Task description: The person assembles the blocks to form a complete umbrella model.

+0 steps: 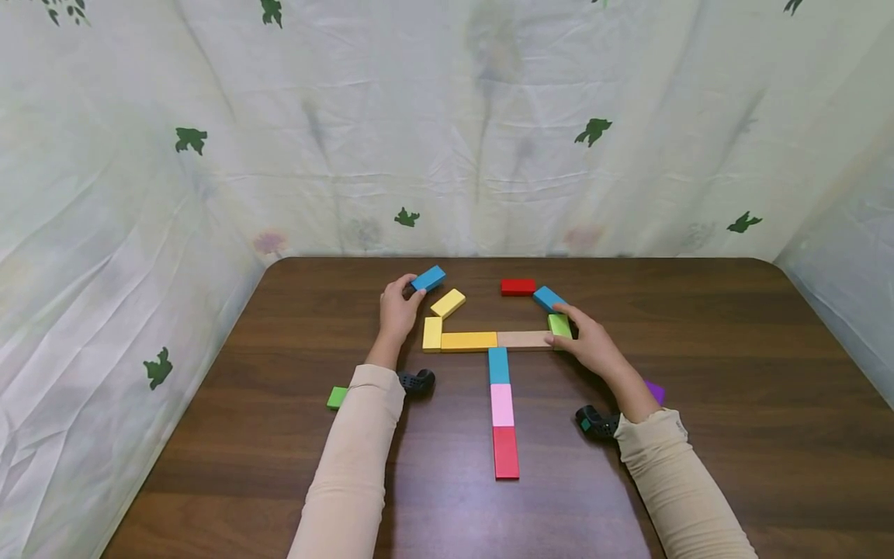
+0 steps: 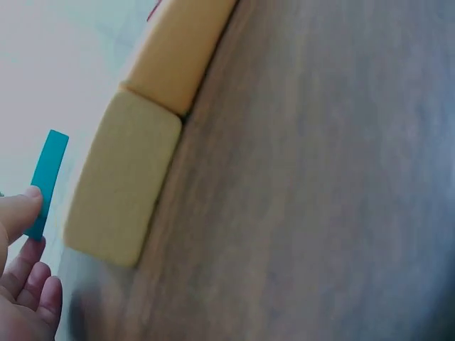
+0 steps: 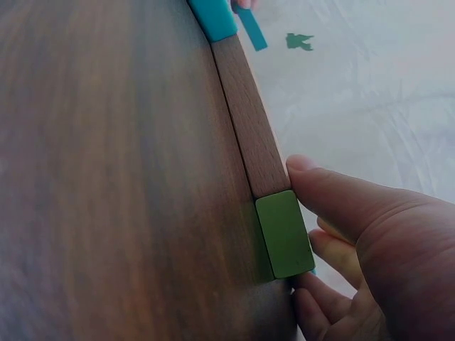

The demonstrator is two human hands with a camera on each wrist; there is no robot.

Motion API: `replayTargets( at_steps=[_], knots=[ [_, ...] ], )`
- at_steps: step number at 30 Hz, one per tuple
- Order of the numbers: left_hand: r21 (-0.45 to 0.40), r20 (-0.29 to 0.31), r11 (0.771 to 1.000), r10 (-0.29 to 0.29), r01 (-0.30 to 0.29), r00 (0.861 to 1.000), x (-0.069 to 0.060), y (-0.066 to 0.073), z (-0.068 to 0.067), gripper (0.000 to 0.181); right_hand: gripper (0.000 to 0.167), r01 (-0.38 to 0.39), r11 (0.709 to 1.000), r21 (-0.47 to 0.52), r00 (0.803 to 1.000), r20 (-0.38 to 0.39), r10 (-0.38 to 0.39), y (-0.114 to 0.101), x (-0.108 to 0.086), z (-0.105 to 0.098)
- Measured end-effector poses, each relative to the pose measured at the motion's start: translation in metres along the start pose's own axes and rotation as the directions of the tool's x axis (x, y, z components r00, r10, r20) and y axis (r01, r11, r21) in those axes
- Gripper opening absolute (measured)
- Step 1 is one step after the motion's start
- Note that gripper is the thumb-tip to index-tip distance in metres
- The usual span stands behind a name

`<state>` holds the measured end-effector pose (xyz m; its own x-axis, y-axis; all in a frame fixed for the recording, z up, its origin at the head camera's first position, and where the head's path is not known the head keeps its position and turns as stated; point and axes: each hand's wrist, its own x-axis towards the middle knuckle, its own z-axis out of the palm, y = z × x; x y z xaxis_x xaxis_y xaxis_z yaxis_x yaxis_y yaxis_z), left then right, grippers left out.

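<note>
A bright green rectangular block (image 1: pixel 337 398) lies partly behind the left sleeve (image 1: pixel 356 458). The left hand (image 1: pixel 398 314) pinches a blue rectangular block (image 1: pixel 428 278) between thumb and fingers near the table's far edge, the gap only as wide as the block. Just beside it, a pale yellow block (image 1: pixel 448 303) lies slanted beyond a yellow block (image 1: pixel 432 335), which touches the end of a long golden-yellow block (image 1: pixel 469 341). From the middle of that row, a teal-blue block (image 1: pixel 499 365), a pink block (image 1: pixel 501 405) and a crimson block (image 1: pixel 506 453) run end to end toward the person. A red block (image 1: pixel 518 287) lies farther back, beside a slanted blue block (image 1: pixel 547 297). A tan, wood-grained block (image 1: pixel 524 340) meets a lime-green block (image 1: pixel 561 326), round which the right hand (image 1: pixel 590 341) curls its thumb and fingers, partly closed. A purple block (image 1: pixel 655 392) shows behind the right wrist.
</note>
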<state>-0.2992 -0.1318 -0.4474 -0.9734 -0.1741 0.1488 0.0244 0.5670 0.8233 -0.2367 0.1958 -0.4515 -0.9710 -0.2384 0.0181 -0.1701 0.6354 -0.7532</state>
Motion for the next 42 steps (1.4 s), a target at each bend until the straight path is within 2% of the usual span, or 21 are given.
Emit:
replayTargets(
  at_steps=[8,12,24,34,42],
  knots=[
    [-0.090,0.038,0.993,0.076,-0.073,0.996,0.000,0.019,0.005,0.037,0.066,-0.012,1.000,0.010,1.000,0.016,0.012,-0.002,-0.002,-0.001],
    [-0.108,0.053,0.989,0.106,-0.100,0.993,0.000,0.027,0.010,0.041,0.065,-0.009,1.000,0.012,1.000,0.012,0.009,-0.002,-0.001,-0.001],
    [-0.116,0.093,0.984,0.143,-0.132,0.985,0.001,0.033,0.027,0.039,0.066,0.017,1.000,-0.001,1.000,-0.008,-0.017,0.001,0.000,0.000],
    [-0.065,0.113,0.986,0.159,-0.153,0.981,-0.002,0.040,0.037,0.037,0.065,0.005,1.000,0.001,1.000,0.004,-0.005,-0.001,-0.001,0.000],
    [-0.016,0.135,0.981,0.195,-0.195,0.971,-0.001,0.040,0.043,0.032,0.065,-0.002,1.000,0.003,1.000,0.005,0.002,-0.001,-0.001,0.000]
  ],
)
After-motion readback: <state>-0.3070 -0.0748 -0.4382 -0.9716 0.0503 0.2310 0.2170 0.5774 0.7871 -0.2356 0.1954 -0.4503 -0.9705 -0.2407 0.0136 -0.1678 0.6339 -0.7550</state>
